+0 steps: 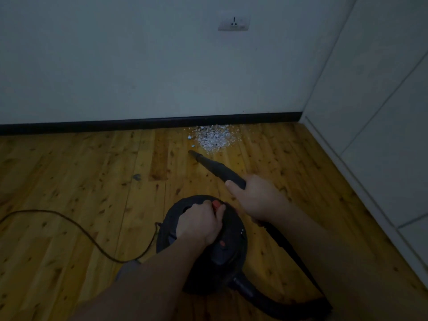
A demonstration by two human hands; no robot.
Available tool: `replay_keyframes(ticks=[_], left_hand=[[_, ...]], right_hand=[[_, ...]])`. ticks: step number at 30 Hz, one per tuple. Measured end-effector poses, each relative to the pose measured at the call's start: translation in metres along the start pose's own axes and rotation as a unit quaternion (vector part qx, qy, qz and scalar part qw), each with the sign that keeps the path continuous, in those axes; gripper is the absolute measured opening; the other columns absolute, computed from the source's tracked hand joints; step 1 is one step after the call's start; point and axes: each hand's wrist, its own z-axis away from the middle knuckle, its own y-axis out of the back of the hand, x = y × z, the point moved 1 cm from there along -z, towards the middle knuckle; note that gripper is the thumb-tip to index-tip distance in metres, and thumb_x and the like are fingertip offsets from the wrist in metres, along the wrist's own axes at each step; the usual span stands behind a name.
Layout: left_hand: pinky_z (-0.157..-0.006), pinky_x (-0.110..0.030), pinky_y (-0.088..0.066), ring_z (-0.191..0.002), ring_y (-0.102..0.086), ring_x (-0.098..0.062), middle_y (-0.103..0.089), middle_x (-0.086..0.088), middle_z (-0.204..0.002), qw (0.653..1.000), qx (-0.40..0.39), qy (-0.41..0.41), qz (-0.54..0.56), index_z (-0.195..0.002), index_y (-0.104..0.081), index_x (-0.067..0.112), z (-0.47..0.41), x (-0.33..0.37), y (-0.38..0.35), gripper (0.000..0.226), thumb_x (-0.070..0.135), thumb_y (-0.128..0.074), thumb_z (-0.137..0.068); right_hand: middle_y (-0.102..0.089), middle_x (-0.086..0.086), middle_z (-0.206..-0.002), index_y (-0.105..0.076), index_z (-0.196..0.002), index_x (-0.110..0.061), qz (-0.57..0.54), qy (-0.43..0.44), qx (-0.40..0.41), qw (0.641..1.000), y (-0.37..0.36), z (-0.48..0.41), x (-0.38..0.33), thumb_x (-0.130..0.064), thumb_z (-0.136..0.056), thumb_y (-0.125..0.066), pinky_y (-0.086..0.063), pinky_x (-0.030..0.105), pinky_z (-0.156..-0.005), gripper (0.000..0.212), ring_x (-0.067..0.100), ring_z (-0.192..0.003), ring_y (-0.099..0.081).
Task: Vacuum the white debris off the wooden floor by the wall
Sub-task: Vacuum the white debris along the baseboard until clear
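Observation:
A heap of white debris (pixel 214 138) lies on the wooden floor (pixel 81 172) against the black skirting board. A round black vacuum cleaner (pixel 229 249) stands on the floor below it. My left hand (pixel 200 222) is closed over the handle on top of the vacuum, beside a red button (pixel 216 204). My right hand (pixel 253 196) grips the black nozzle tube (pixel 214 165). The tube's narrow tip (pixel 192 152) points at the debris and sits just short of the heap, to its lower left.
The vacuum's hose (pixel 261 295) loops from its lower side to the right. A power cord (pixel 76 225) runs left across the floor. A white wall with a socket (pixel 234 23) is ahead; white panels (pixel 375 135) bound the right side. A small dark spot (pixel 136 177) marks the floor.

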Motion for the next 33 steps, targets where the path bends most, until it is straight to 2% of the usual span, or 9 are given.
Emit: replay_keyframes(ticks=[5,8,14,19,21,25,30,33], left_hand=[[-0.069,-0.038,-0.045,-0.090,-0.065,-0.029,-0.067,-0.007,-0.099,1.000,-0.006,-0.007,0.010,-0.097,-0.051,0.021,0.002,0.010,-0.002,0.047,0.062,-0.030,-0.104],[-0.069,-0.037,-0.044,-0.090,-0.066,-0.029,-0.067,-0.007,-0.099,1.000,0.000,-0.007,0.011,-0.100,-0.054,0.020,0.001,0.017,-0.004,0.049,0.062,-0.030,-0.104],[-0.068,-0.037,-0.045,-0.089,-0.066,-0.029,-0.067,-0.008,-0.099,1.000,0.002,-0.012,0.009,-0.102,-0.056,0.019,-0.003,0.030,-0.013,0.051,0.063,-0.029,-0.103],[-0.068,-0.037,-0.046,-0.088,-0.066,-0.028,-0.064,-0.005,-0.093,1.000,-0.001,-0.020,0.001,-0.103,-0.058,0.019,-0.008,0.040,-0.016,0.053,0.064,-0.029,-0.103],[-0.068,-0.037,-0.045,-0.088,-0.066,-0.028,-0.062,-0.004,-0.090,1.000,-0.003,-0.022,0.001,-0.102,-0.057,0.019,-0.008,0.042,-0.017,0.052,0.064,-0.030,-0.103],[-0.067,-0.037,-0.046,-0.088,-0.067,-0.028,-0.068,-0.007,-0.098,1.000,0.005,-0.028,-0.004,-0.105,-0.059,0.018,-0.010,0.046,-0.018,0.055,0.064,-0.029,-0.103],[-0.067,-0.037,-0.046,-0.088,-0.067,-0.029,-0.067,-0.008,-0.097,1.000,0.004,-0.029,-0.004,-0.104,-0.058,0.018,-0.009,0.050,-0.020,0.054,0.063,-0.029,-0.103],[-0.066,-0.037,-0.045,-0.085,-0.066,-0.028,-0.065,-0.005,-0.092,1.000,0.004,-0.030,0.002,-0.098,-0.055,0.020,-0.008,0.052,-0.021,0.050,0.063,-0.030,-0.103]], right_hand=[[-0.060,0.004,-0.075,-0.055,-0.078,-0.016,0.008,-0.005,0.015,1.000,0.005,0.005,0.012,-0.057,-0.100,-0.049,-0.047,0.032,-0.058,0.046,0.021,-0.069,-0.060],[-0.055,0.000,-0.069,-0.055,-0.075,-0.014,0.006,-0.001,0.015,1.000,0.008,0.010,0.016,-0.051,-0.102,-0.049,-0.038,0.029,-0.051,0.046,0.015,-0.059,-0.053],[-0.058,0.000,-0.071,-0.054,-0.074,-0.018,0.018,-0.011,0.025,0.999,0.010,0.010,0.029,-0.057,-0.099,-0.047,-0.041,0.031,-0.056,0.047,0.018,-0.064,-0.057],[-0.056,0.000,-0.068,-0.053,-0.072,-0.017,0.019,-0.019,0.032,0.999,0.020,0.011,0.039,-0.054,-0.100,-0.049,-0.040,0.029,-0.053,0.047,0.017,-0.060,-0.055],[-0.058,0.001,-0.071,-0.055,-0.075,-0.017,0.028,-0.024,0.035,0.999,0.025,0.011,0.045,-0.055,-0.100,-0.049,-0.044,0.030,-0.057,0.046,0.019,-0.063,-0.058],[-0.061,0.003,-0.079,-0.062,-0.089,-0.014,0.030,-0.045,0.047,0.997,0.033,0.012,0.054,-0.060,-0.098,-0.047,-0.051,0.035,-0.066,0.050,0.023,-0.075,-0.064],[-0.058,0.001,-0.072,-0.054,-0.075,-0.019,0.028,-0.053,0.048,0.997,0.042,0.022,0.061,-0.057,-0.100,-0.048,-0.047,0.030,-0.059,0.046,0.017,-0.065,-0.059],[-0.055,-0.001,-0.065,-0.054,-0.070,-0.016,0.029,-0.056,0.058,0.996,0.047,0.030,0.068,-0.054,-0.101,-0.049,-0.041,0.027,-0.051,0.049,0.014,-0.056,-0.054]])
